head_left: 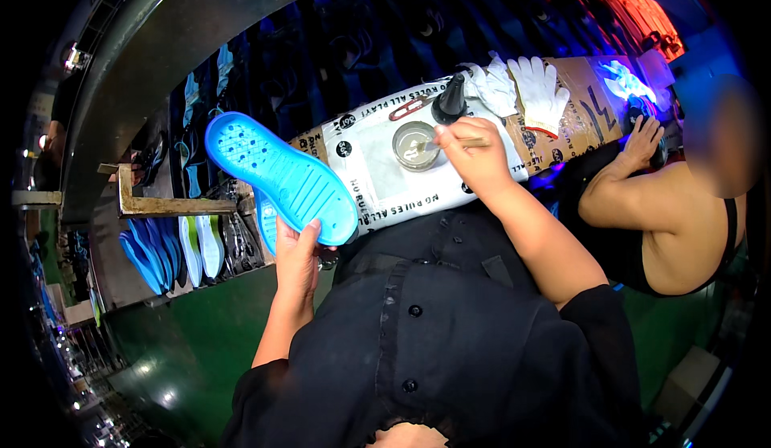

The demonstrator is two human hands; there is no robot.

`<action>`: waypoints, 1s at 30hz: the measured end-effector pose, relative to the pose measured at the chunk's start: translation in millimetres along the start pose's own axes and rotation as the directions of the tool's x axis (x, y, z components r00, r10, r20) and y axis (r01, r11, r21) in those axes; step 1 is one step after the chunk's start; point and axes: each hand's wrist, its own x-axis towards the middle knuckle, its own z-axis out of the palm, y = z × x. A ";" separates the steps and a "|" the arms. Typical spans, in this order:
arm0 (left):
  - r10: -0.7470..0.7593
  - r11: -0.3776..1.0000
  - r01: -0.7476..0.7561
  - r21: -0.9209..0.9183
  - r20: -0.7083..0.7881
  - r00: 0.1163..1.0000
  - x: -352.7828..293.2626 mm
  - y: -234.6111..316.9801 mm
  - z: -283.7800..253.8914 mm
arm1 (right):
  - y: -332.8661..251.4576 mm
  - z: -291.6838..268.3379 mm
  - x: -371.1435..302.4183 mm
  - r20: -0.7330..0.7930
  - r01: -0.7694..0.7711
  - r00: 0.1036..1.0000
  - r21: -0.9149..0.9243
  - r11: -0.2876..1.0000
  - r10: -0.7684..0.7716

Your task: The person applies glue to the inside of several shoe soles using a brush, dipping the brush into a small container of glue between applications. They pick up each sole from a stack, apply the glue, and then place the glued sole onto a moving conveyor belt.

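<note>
1. Sole point(281, 179), blue and grooved, slanted upward from the left hand point(297, 259), which gripped its lower end.
2. A second blue sole point(265, 219) showed partly behind it.
3. The right hand point(478, 159) pinched a thin stick point(474, 142) above a round dish point(414, 168) on a white sheet point(462, 173).
4. Beyond the dish stood a black conical bottle point(451, 100); a white glove point(540, 91) lay farther right.
</note>
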 end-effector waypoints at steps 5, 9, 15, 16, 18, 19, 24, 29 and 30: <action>0.184 0.974 -0.175 0.144 -0.054 0.981 12.0 -6.8 1.9 | -3.2 -0.7 -2.9 -0.023 -0.129 0.991 0.104 0.986 0.132; 0.318 0.924 -0.311 0.224 0.008 0.948 26.6 -2.8 9.6 | -13.6 -10.9 -4.0 -0.030 -0.264 0.961 0.183 0.947 0.273; 0.447 0.860 -0.447 0.245 0.058 0.893 31.1 13.4 39.6 | -52.9 -27.0 0.3 -0.014 -0.332 0.928 0.428 0.841 0.373; 0.497 0.829 -0.504 0.244 0.093 0.863 32.7 14.4 41.9 | -63.5 -29.5 -0.5 -0.025 -0.331 0.925 0.436 0.837 0.379; 0.516 0.812 -0.521 0.264 0.095 0.851 34.6 15.6 42.8 | -76.2 -29.8 -5.6 -0.011 -0.263 0.955 0.435 0.861 0.297; 0.548 0.782 -0.555 0.282 0.113 0.829 35.7 13.9 42.0 | -80.8 -29.5 -7.4 -0.001 -0.192 0.977 0.433 0.881 0.214; 0.586 0.757 -0.597 0.266 0.128 0.800 30.5 15.4 48.6 | -97.4 -25.3 -6.2 0.051 0.194 0.976 0.225 0.955 -0.211; 0.597 0.744 -0.610 0.275 0.138 0.790 22.0 20.1 54.6 | -98.6 -18.0 -6.9 0.066 0.323 0.942 0.100 0.941 -0.330; 0.614 0.723 -0.625 0.294 0.140 0.777 21.9 19.2 54.0 | -98.4 -17.0 -7.5 0.089 0.328 0.938 0.074 0.942 -0.334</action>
